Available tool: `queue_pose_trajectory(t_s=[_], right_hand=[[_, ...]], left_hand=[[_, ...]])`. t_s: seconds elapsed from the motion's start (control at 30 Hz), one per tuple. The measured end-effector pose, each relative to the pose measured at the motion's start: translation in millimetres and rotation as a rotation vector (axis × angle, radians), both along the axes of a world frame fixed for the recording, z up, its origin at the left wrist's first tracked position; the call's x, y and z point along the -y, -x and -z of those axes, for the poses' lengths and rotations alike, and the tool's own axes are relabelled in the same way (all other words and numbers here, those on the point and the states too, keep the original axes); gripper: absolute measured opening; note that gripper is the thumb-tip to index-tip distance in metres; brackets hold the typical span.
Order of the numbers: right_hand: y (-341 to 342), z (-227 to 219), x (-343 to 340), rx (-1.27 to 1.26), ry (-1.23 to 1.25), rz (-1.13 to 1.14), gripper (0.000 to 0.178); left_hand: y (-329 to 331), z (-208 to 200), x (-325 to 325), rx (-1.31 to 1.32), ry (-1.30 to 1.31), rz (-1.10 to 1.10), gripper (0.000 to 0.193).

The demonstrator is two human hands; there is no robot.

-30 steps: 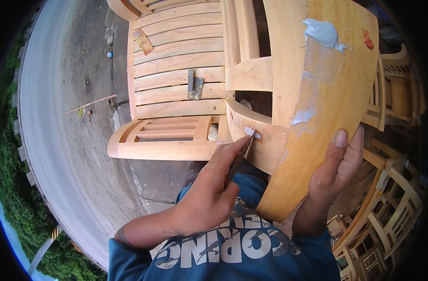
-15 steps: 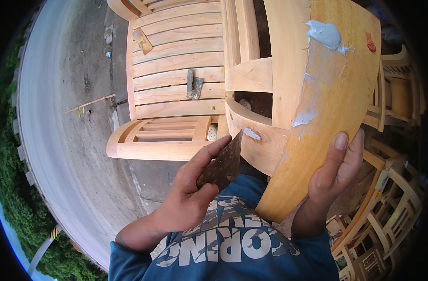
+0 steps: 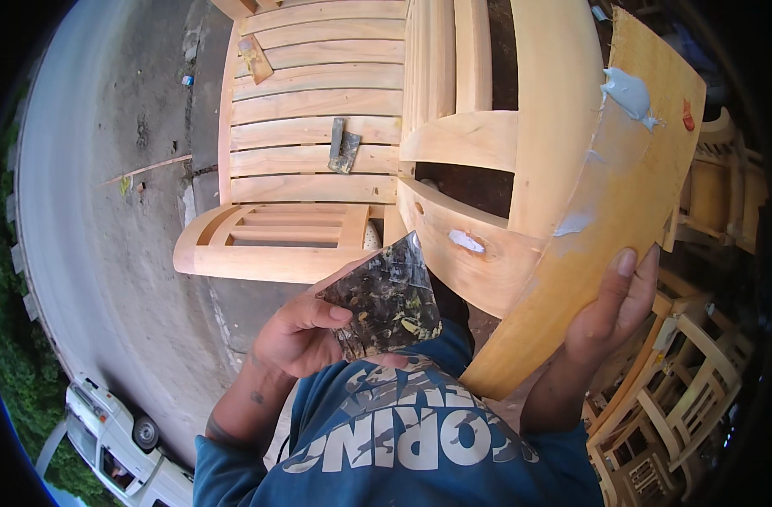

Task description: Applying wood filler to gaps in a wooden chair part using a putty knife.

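My left hand [image 3: 306,338] grips a dirty, dark, wedge-shaped scraper blade [image 3: 386,296], turned flat toward me, its tip just short of a curved rail of the wooden chair frame [image 3: 479,135]. A dab of pale filler [image 3: 466,241] sits on that rail. My right hand [image 3: 610,313] holds the lower right edge of a thin plywood board [image 3: 606,228], used as a palette, with a grey-white lump of filler [image 3: 627,91] near its top and a thin smear lower down.
A slatted wooden bench [image 3: 310,144] lies ahead with a small putty knife [image 3: 344,145] on its slats. More bare wooden chairs [image 3: 690,397] stand at the right. Concrete ground [image 3: 107,211] spreads to the left, with a white vehicle [image 3: 124,448] at the lower left.
My left hand has drawn the scraper back from the filler spot on the rail and rotated it, so the blade's broad face now shows. The right hand and board stayed put.
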State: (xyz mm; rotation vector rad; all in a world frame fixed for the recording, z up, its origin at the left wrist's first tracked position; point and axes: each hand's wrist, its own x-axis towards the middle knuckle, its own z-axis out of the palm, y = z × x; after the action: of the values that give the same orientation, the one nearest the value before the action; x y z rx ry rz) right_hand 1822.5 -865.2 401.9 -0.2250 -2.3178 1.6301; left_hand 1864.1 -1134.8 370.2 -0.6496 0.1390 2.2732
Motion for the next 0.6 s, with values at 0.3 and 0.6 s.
queue_pose_trajectory(t_s=[0.3, 0.6], right_hand=[[9, 1, -5, -0.039, -0.007, -0.029, 0.039], [51, -7, -35, 0.069, 0.153, -0.23, 0.04]], left_hand=[[-15, 1, -7, -0.204, 0.399, 0.127, 0.057], [-21, -5, -36, -0.399, 0.911, 0.126, 0.046]])
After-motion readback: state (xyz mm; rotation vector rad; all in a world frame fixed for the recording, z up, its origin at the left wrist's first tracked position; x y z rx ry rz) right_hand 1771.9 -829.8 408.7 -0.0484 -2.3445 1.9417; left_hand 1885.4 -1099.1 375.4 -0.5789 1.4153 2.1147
